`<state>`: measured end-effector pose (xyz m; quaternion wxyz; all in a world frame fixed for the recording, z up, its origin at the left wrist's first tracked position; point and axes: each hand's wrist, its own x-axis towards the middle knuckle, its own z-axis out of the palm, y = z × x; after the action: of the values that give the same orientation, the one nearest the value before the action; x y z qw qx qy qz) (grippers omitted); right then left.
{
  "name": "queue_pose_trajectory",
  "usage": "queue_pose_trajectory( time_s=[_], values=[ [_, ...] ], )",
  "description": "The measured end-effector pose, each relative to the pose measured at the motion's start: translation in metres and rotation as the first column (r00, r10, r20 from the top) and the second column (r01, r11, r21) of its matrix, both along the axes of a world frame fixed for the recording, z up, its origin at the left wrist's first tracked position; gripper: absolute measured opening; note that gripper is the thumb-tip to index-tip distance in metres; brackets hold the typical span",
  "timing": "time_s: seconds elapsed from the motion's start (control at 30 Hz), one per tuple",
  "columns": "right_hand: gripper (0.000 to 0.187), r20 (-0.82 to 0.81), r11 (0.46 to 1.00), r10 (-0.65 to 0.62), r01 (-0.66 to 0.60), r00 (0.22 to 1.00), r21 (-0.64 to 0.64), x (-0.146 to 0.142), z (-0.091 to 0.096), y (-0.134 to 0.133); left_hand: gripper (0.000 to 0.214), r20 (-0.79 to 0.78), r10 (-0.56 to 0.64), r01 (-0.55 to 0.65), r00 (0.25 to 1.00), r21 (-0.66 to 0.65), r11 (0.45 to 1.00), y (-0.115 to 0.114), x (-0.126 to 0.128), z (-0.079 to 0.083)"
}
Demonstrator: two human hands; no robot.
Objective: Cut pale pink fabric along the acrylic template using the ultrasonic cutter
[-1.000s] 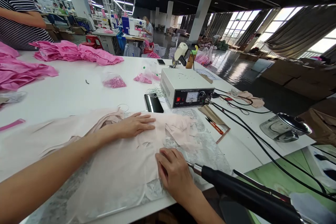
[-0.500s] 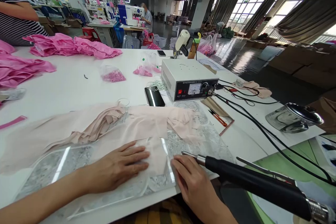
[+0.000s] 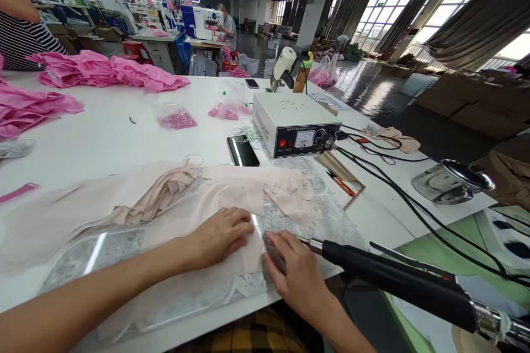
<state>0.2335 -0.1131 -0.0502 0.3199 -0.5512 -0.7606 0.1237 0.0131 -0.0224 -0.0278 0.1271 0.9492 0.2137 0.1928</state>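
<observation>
A pale pink piece of thin fabric (image 3: 248,251) lies on a clear plastic sheet (image 3: 182,309) at the table's front. My left hand (image 3: 221,237) rests on this fabric, its fingers slightly bent and touching the cloth. My right hand (image 3: 293,267) is closed at the fabric's right edge, around something greyish and mostly hidden. Just beyond its knuckles is the metal tip of a black-handled tool (image 3: 393,281), which slants in from the lower right. More pale pink fabric pieces (image 3: 157,193) lie in layers behind my hands.
A white control box (image 3: 298,118) with a meter stands behind, cables (image 3: 397,187) running right. Nearby are a black phone (image 3: 243,151), orange-handled snips (image 3: 342,182) and a lidded glass pot (image 3: 449,182). Bright pink fabric (image 3: 103,70) and bags of pink bits (image 3: 177,117) lie at left.
My left hand has slid right and slightly up over the fabric, its fingers now more bent. My right hand has shifted slightly left and up, exposing a greyish thing under its fingers.
</observation>
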Motion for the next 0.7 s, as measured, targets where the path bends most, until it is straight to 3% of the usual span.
queue_pose_trajectory(
  time_s=[0.17,0.33,0.43,0.6,0.7],
  values=[
    [0.037,-0.133,0.989,0.006,-0.025,0.991,-0.147,0.002,0.013,0.003,0.018,0.088,-0.011,0.010,0.996,0.009,1.000,0.002,-0.001,0.005],
    [0.049,-0.366,0.949,0.062,-0.169,0.928,-0.267,-0.012,0.021,0.016,0.016,0.195,-0.027,0.016,0.981,0.057,0.998,-0.004,-0.016,0.003],
    [0.047,-0.450,0.929,0.064,-0.218,0.890,-0.298,-0.025,0.021,0.026,0.014,0.247,-0.039,0.016,0.968,0.091,0.996,-0.004,-0.020,0.000],
    [0.025,-0.445,0.925,0.031,-0.195,0.895,-0.327,-0.019,0.028,0.026,0.017,0.240,-0.034,0.005,0.970,0.118,0.993,-0.005,-0.021,0.002],
    [0.021,-0.378,0.950,-0.031,-0.091,0.925,-0.300,-0.006,0.031,0.017,0.016,0.237,0.001,-0.032,0.971,0.125,0.992,-0.007,-0.020,0.000]
  ],
)
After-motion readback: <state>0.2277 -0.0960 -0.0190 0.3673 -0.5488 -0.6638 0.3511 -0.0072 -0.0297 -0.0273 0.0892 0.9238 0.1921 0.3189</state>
